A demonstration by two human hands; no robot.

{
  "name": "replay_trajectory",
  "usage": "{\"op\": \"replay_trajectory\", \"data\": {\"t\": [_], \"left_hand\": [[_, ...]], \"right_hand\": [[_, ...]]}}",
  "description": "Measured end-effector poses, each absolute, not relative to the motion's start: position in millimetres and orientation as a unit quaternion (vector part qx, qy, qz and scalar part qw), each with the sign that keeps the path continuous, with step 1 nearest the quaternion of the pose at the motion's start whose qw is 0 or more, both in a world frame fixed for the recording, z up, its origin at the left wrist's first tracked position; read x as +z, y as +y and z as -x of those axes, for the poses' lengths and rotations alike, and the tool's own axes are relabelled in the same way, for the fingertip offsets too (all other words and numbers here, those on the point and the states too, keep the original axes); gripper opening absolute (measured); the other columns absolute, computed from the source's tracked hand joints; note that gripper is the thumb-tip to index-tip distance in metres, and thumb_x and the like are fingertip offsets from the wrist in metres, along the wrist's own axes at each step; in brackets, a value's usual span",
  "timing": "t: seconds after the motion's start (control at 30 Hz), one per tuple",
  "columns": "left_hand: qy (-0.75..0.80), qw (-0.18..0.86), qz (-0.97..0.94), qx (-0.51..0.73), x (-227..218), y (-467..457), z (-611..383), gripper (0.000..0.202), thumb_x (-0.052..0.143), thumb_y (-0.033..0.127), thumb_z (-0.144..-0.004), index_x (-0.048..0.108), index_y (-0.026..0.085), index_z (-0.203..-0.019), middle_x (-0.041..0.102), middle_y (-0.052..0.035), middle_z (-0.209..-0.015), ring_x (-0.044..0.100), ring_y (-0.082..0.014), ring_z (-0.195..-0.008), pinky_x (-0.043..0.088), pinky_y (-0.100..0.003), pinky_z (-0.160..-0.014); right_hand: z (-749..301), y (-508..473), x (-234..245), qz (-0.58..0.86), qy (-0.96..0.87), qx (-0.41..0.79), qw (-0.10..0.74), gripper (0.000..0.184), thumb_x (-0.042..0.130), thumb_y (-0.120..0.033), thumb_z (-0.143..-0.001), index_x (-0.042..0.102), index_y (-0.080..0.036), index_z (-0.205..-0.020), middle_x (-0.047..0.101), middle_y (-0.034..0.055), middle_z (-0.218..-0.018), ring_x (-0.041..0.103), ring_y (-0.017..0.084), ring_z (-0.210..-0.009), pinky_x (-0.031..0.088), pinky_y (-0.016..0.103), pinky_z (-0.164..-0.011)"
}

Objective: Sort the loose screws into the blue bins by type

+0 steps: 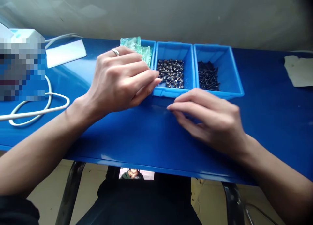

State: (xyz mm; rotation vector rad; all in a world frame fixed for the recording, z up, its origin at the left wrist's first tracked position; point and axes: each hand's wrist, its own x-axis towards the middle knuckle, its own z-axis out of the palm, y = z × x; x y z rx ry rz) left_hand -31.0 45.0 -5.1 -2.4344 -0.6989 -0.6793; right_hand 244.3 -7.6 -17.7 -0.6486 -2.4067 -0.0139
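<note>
My left hand (124, 76), a ring on one finger, is closed in a pinch at the front left corner of the middle blue bin (188, 55). That bin holds many short metal screws with hex-like heads (171, 73). Just in front of the bins, my right hand (212, 120) is also closed, thumb and fingertips meeting low over the table. Whatever either pinch holds is hidden or too small to make out. Dark long screws (208, 76) lie in the right blue bin (228, 68). Greenish clear plastic packets (133, 43) fill the left blue bin (152, 46), partly covered by my left hand.
The blue table (146, 140) runs up to a grey wall. A white cable (49, 110) loops at the left, near a white card (66, 53) and a blurred-out object (22, 68). Pale paper (298, 70) lies far right. A lit screen (146, 175) shows below the table edge.
</note>
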Motion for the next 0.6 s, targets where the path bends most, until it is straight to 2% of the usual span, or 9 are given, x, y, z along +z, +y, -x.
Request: {"op": "replay_trajectory", "data": {"t": [0.1,0.2,0.27,0.3,0.37,0.43,0.5,0.6], "left_hand": [[-0.263,0.255,0.898,-0.244,-4.8,45.0,31.0,0.032,0.048,0.034,-0.113,0.074,0.018,-0.102,0.074,-0.0004,-0.085,0.079,-0.0206,-0.087,0.068,-0.043,-0.083],[-0.243,0.251,0.9,-0.261,-5.5,45.4,32.7,0.025,0.053,0.032,-0.112,0.072,0.018,-0.105,0.075,-0.0012,-0.087,0.08,-0.0219,-0.088,0.068,-0.044,-0.083],[-0.233,0.248,0.901,-0.27,-6.6,45.5,34.6,0.023,0.053,0.031,-0.111,0.071,0.018,-0.108,0.075,-0.0004,-0.089,0.081,-0.022,-0.091,0.069,-0.045,-0.084],[-0.238,0.242,0.902,-0.268,-7.2,45.3,35.6,0.025,0.05,0.032,-0.112,0.07,0.019,-0.11,0.074,0.0007,-0.09,0.081,-0.022,-0.094,0.069,-0.046,-0.086],[-0.258,0.225,0.904,-0.256,-8.2,44.9,37.0,0.033,0.039,0.035,-0.114,0.069,0.021,-0.114,0.072,0.0033,-0.094,0.082,-0.0219,-0.102,0.069,-0.05,-0.091],[-0.268,0.215,0.906,-0.248,-8.7,44.5,37.6,0.038,0.033,0.036,-0.115,0.068,0.023,-0.116,0.07,0.0049,-0.096,0.082,-0.0219,-0.107,0.068,-0.052,-0.094],[-0.254,0.223,0.905,-0.258,-8.7,44.5,37.3,0.03,0.041,0.035,-0.113,0.067,0.021,-0.116,0.071,0.0042,-0.095,0.082,-0.0227,-0.104,0.069,-0.051,-0.092],[-0.237,0.24,0.902,-0.269,-8.1,45.1,36.5,0.019,0.052,0.03,-0.11,0.067,0.019,-0.113,0.072,0.0031,-0.092,0.083,-0.0237,-0.098,0.071,-0.05,-0.087]], "right_hand": [[-246.6,-7.8,-10.3,0.351,-0.843,0.102,0.394,0.011,0.077,-0.011,-0.097,0.078,-0.016,-0.106,0.08,0.0052,-0.104,0.076,0.015,-0.087,0.065,0.027,-0.072],[-251.2,-3.3,-5.2,0.428,-0.753,0.145,0.477,0.014,0.084,-0.014,-0.092,0.079,-0.02,-0.104,0.081,0.0025,-0.094,0.076,0.017,-0.073,0.065,0.03,-0.059],[-255.4,1.5,-3.8,0.439,-0.722,0.148,0.514,0.017,0.082,-0.013,-0.092,0.08,-0.021,-0.108,0.082,0.0058,-0.101,0.079,0.022,-0.079,0.069,0.037,-0.065],[-257.7,3.7,-3.5,0.438,-0.716,0.138,0.525,0.02,0.081,-0.012,-0.093,0.081,-0.021,-0.11,0.082,0.0075,-0.109,0.081,0.025,-0.089,0.071,0.04,-0.074],[-261.6,6.9,-3.4,0.448,-0.713,0.108,0.529,0.024,0.077,-0.011,-0.094,0.082,-0.022,-0.115,0.081,0.0083,-0.126,0.08,0.028,-0.115,0.071,0.045,-0.093],[-264.2,8.3,-3.3,0.462,-0.726,0.059,0.506,0.026,0.074,-0.01,-0.095,0.083,-0.022,-0.116,0.077,0.0072,-0.137,0.075,0.028,-0.129,0.067,0.047,-0.106],[-266.5,8.5,-2.5,0.452,-0.757,0.005,0.473,0.023,0.071,-0.011,-0.095,0.084,-0.02,-0.112,0.078,0.0091,-0.135,0.076,0.029,-0.127,0.063,0.05,-0.108],[-272.9,6.2,2.6,0.374,-0.826,-0.036,0.42,0.014,0.074,-0.012,-0.092,0.083,-0.017,-0.101,0.084,0.0093,-0.108,0.08,0.025,-0.098,0.063,0.044,-0.088]]}}
